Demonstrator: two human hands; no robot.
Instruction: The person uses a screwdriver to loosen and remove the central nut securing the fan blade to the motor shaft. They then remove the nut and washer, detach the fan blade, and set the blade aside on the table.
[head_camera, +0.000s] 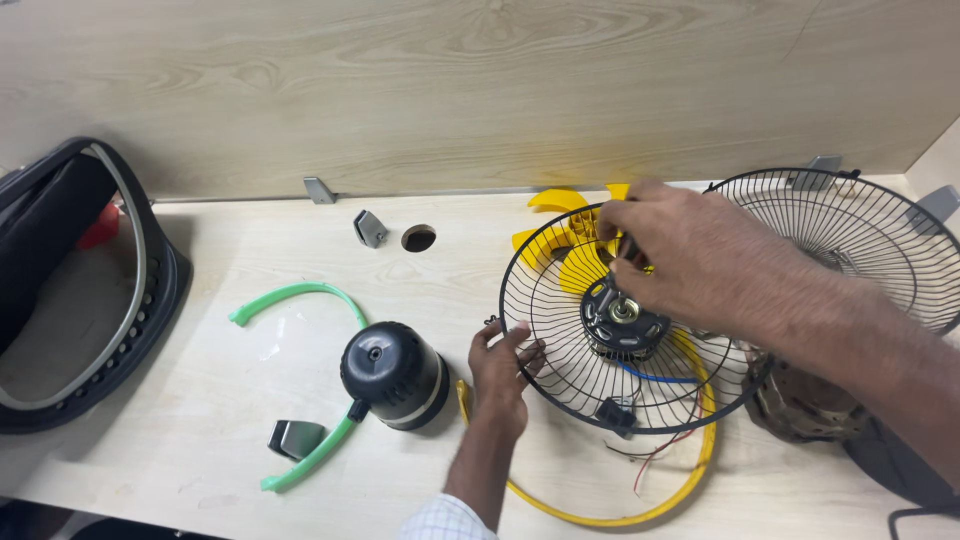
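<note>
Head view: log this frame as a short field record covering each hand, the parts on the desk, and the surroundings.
Left hand: left hand steadies the rim of the black wire guard, fingers on the wires
Right hand: right hand above the motor at the guard's centre, pinching something small and dark
Under guard: yellow fan blade, yellow ring
Beside: black motor cover, green ring pieces
Right: second wire guard
Surface: light wooden desk

The fan guard (560, 330) under my hands was thin black wire, slightly glossy. The motor (622, 318) showed bare metal. The blade (560, 240) was bright yellow plastic, the motor cover (392, 372) glossy black plastic, the tabletop (250, 270) pale matt wood-grain.
</note>
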